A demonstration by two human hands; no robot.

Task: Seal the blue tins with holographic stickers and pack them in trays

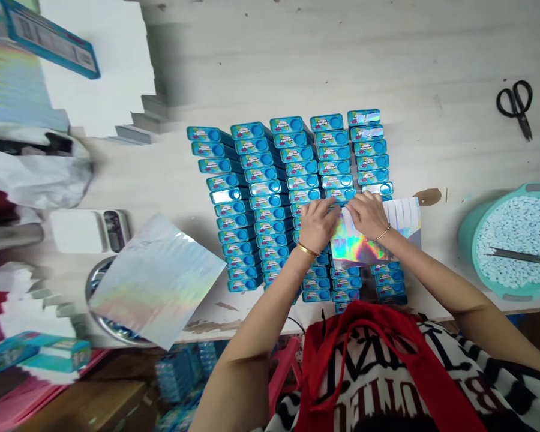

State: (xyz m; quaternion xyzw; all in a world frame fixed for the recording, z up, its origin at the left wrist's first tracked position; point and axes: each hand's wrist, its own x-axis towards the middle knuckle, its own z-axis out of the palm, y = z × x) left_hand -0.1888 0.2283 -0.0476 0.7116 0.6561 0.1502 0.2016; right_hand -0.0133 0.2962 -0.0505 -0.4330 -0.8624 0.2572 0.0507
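Note:
Several rows of slim blue tins (257, 159) with printed lids stand on the table in front of me. My left hand (318, 222) is over the middle rows, its fingers bent and pressed together at a tin's lid. Whatever may be between those fingertips is hidden. Close beside it, my right hand (367, 215) is closed on the upper edge of a shiny holographic sheet (357, 247). Pale strips show along the sheet's right part, and it lies across the tins beneath my right wrist. Small reflective patches show on a few lids.
A teal tub (470, 231) of white pellets with tweezers (519, 255) stands right, below black scissors (515, 109). On the left, another holographic sheet (157, 282) covers part of a metal bowl (92, 285), near a small white scale (78, 231). White stacks (103, 66) carry a blue box (54, 45).

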